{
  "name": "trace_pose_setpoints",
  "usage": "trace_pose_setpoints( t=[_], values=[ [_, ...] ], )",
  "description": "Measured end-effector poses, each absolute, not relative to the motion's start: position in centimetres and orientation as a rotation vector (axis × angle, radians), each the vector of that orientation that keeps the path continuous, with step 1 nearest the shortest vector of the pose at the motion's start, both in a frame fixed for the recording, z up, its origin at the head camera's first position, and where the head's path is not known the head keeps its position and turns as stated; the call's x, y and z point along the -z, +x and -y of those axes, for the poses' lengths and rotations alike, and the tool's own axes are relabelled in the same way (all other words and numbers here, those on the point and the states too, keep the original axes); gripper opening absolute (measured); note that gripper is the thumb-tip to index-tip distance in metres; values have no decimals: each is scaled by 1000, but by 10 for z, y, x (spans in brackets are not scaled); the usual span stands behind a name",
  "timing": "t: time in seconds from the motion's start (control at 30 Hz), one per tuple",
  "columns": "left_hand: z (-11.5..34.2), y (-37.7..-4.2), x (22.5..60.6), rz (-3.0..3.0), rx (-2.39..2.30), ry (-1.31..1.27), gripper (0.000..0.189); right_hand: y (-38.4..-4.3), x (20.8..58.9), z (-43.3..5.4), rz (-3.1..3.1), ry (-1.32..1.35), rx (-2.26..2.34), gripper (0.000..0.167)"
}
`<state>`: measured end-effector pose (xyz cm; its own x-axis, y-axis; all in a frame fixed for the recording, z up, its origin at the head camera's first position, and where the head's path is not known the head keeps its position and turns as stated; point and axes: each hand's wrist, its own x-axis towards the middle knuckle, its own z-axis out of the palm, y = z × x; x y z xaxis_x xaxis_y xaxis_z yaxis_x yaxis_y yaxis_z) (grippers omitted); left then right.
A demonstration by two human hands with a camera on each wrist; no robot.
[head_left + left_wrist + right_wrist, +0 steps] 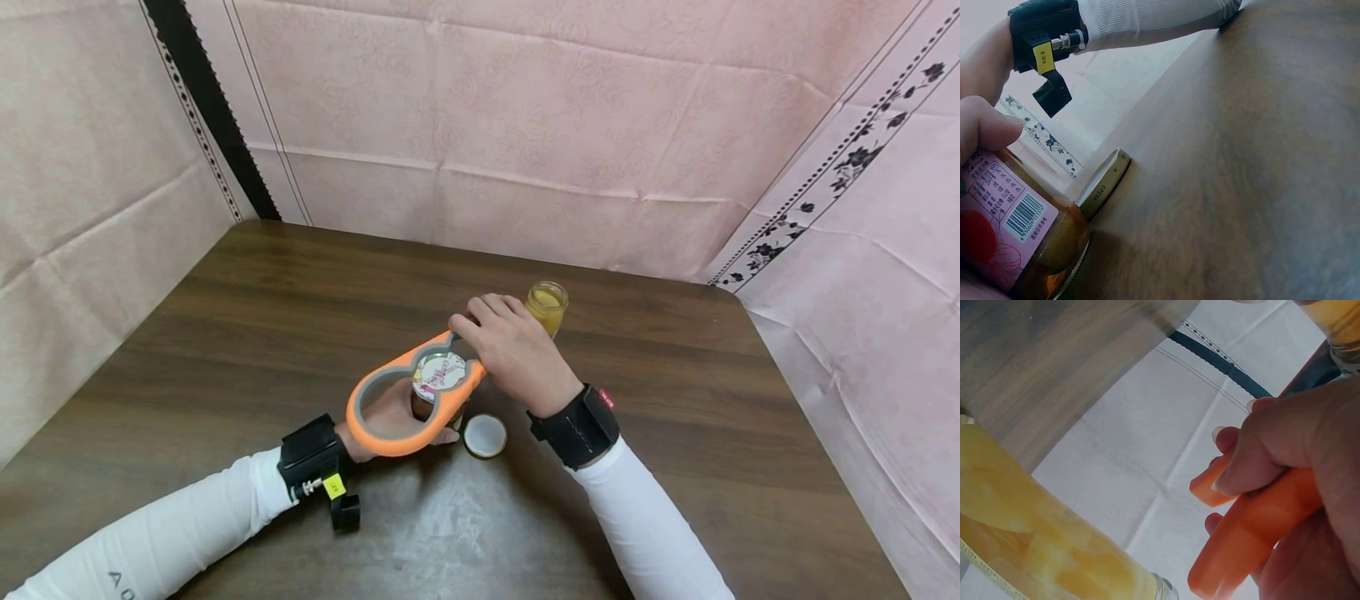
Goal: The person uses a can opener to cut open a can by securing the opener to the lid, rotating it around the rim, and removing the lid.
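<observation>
My left hand point(392, 412) holds a lidded glass jar point(1063, 250) with a pink label and barcode upright on the table. The jar's printed lid point(439, 373) shows inside the opening of an orange and grey jar opener point(397, 448). At the opener's handle end, my right hand point(517, 354) grips it, with thumb and fingers round the orange handles point(1260, 531). Close beside the jar lies a loose gold-rimmed lid point(485, 436), its pale inside facing up. The left palm is partly hidden behind the opener.
Just beyond my right hand stands an uncovered jar point(548, 307) of yellow fruit pieces. The brown wooden table point(315, 292) is bordered by pale pink cloth point(487, 125) at the back and sides.
</observation>
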<state>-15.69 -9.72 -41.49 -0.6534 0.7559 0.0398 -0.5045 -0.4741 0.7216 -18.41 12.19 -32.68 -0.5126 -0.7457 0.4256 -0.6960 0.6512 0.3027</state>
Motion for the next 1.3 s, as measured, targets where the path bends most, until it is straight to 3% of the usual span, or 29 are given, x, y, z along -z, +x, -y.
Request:
trace_pose_setpoints(
  t=[0.2, 0.4, 0.63, 0.73, 0.8, 0.87, 0.93, 1.3],
  values=[
    [98, -159, 412, 209, -1944, 81, 50, -187, 327, -120, 2354, 1105, 150, 32],
    [97, -163, 414, 373, -1761, -61, 48, -189, 329, -119, 2362, 1115, 100, 34],
    [95, -160, 415, 377, -1829, -38, 55, -191, 328, -118, 2396, 1121, 77, 31],
    [94, -159, 416, -113, -2036, 294, 56, -191, 327, -118, 2410, 1118, 83, 32],
    [94, -160, 419, -906, -2065, 643, 62, -192, 327, -117, 2400, 1119, 80, 33],
    [94, -161, 422, -1602, -1910, 814, 69, -192, 327, -117, 2392, 1122, 80, 33],
    [94, -163, 424, -1866, -1796, 848, 75, -193, 327, -117, 2387, 1126, 79, 33],
    [93, -163, 423, -1864, -1799, 796, 80, -195, 325, -115, 2417, 1148, 85, 36]
  ],
)
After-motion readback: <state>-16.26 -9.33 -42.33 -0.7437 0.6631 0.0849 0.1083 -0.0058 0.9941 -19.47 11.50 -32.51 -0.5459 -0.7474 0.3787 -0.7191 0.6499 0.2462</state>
